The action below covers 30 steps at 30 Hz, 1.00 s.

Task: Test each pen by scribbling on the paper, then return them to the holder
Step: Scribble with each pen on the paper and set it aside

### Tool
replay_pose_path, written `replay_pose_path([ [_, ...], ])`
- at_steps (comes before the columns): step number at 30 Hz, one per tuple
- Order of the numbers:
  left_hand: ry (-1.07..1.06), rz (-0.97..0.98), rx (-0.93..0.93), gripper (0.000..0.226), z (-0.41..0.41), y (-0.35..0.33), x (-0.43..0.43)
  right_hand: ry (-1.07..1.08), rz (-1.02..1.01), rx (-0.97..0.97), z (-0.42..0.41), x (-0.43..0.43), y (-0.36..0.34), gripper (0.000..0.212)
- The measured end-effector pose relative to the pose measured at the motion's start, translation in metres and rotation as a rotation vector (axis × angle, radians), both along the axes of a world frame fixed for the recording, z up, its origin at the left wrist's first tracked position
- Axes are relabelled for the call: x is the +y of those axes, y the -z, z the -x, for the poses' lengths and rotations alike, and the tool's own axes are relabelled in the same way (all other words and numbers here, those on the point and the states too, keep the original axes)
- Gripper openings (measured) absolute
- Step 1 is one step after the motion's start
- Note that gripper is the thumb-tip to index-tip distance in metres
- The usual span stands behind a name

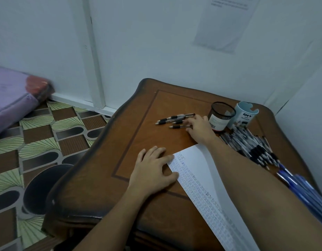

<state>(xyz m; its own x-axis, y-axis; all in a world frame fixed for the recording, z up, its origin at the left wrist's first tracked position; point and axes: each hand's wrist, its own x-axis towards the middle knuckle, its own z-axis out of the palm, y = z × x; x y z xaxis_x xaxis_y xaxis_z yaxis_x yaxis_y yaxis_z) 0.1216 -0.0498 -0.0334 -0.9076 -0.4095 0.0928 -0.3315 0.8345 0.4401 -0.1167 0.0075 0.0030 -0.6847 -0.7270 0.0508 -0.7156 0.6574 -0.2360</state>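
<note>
Two bare forearms fill the lower frame, the right one crossing a long white sheet of paper (201, 171) whose left edge is packed with rows of small blue scribbles. At centre the left hand (153, 171) lies flat, fingers spread and gripping nothing, its fingertips and thumb pinning the paper's left edge to the brown wooden table (138, 124). To the right of the paper sits a heap of black-capped and blue pens (256, 147). Farther up, the right hand (198, 127) reaches toward four loose black-grip pens (174, 120); its fingers are extended and open, their tips touching the pens' right ends, nothing yet closed on. Those pens lie left of the fingers, long axes roughly left-right, tips pointing left, so the right hand is plainly nearer. Just beyond its knuckles stand an empty black mesh pen holder (220, 116) and a pale blue desk organiser cup (244, 115)
</note>
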Motion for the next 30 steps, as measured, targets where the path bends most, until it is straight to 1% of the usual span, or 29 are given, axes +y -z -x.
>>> replay_pose_path([
  [3, 0.004, -0.004, -0.005, 0.06, 0.0, 0.0, 0.0, -0.028, -0.015, -0.011, 0.001, 0.006, 0.0, 0.016],
  [5, 0.008, -0.003, -0.009, 0.062, -0.001, 0.0, 0.001, -0.067, 0.038, -0.036, -0.001, 0.012, -0.002, 0.011],
  [8, 0.005, 0.003, -0.012, 0.062, -0.002, 0.0, 0.001, -0.031, 0.276, -0.154, -0.012, 0.028, -0.014, 0.004],
  [10, 0.006, 0.004, -0.02, 0.061, -0.001, 0.0, 0.002, 0.045, 0.444, -0.213, -0.023, 0.044, -0.021, 0.004],
  [12, 0.008, 0.006, -0.036, 0.065, 0.0, -0.002, 0.002, 0.131, 0.588, -0.331, -0.033, 0.063, -0.02, 0.003],
  [14, 0.006, 0.007, -0.049, 0.072, 0.0, -0.003, 0.002, 0.193, 0.702, -0.518, -0.044, 0.08, -0.013, 0.007],
  [16, 0.007, 0.007, -0.054, 0.076, 0.0, -0.004, 0.003, 0.234, 0.789, -0.676, -0.055, 0.095, -0.005, 0.003],
  [17, 0.005, 0.006, -0.052, 0.08, 0.0, -0.004, 0.004, 0.241, 0.83, -0.734, -0.061, 0.1, -0.002, 0.009],
  [19, 0.0, 0.014, -0.049, 0.089, -0.001, -0.005, 0.005, 0.234, 0.907, -0.841, -0.07, 0.105, -0.001, 0.03],
  [20, -0.004, 0.019, -0.049, 0.091, -0.002, -0.005, 0.006, 0.225, 0.929, -0.871, -0.073, 0.106, -0.002, 0.039],
  [21, -0.008, 0.022, -0.049, 0.093, -0.002, -0.005, 0.006, 0.216, 0.94, -0.892, -0.076, 0.107, -0.004, 0.041],
  [25, -0.01, 0.031, -0.06, 0.094, -0.003, -0.007, 0.009, 0.128, 0.873, -0.969, -0.084, 0.109, -0.014, 0.021],
  [28, -0.02, 0.028, -0.062, 0.088, -0.003, -0.007, 0.009, 0.066, 0.854, -0.899, -0.085, 0.111, -0.017, 0.015],
  [30, -0.02, 0.024, -0.059, 0.086, -0.003, -0.007, 0.01, 0.068, 0.851, -0.814, -0.083, 0.111, -0.016, 0.021],
])
